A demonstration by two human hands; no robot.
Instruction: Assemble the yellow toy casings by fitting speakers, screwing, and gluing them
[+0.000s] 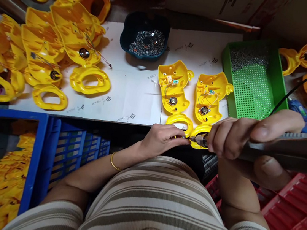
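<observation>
My right hand (235, 137) is wrapped round a dark electric screwdriver (289, 150), its bit pointing left. At the bit's tip, my left hand (164, 139) pinches something too small to make out. Just beyond the hands, two yellow plastic shells (173, 85) lie side by side on the white-covered bench. Each has wires, a small blue-green board and a round speaker (204, 110) inside. Their ring-shaped ends reach the bench's front edge. My right hand and the screwdriver bit partly hide the ring (201, 130) of the right-hand shell.
A dark bowl of small metal parts (126, 36) stands at the back. Right of the shells is a green basket (283, 86) with screws. Stacked yellow shells (76, 34) fill the left side. A blue crate (38, 151) and a red crate (299, 202) flank me. A black cable (293, 87) hangs at right.
</observation>
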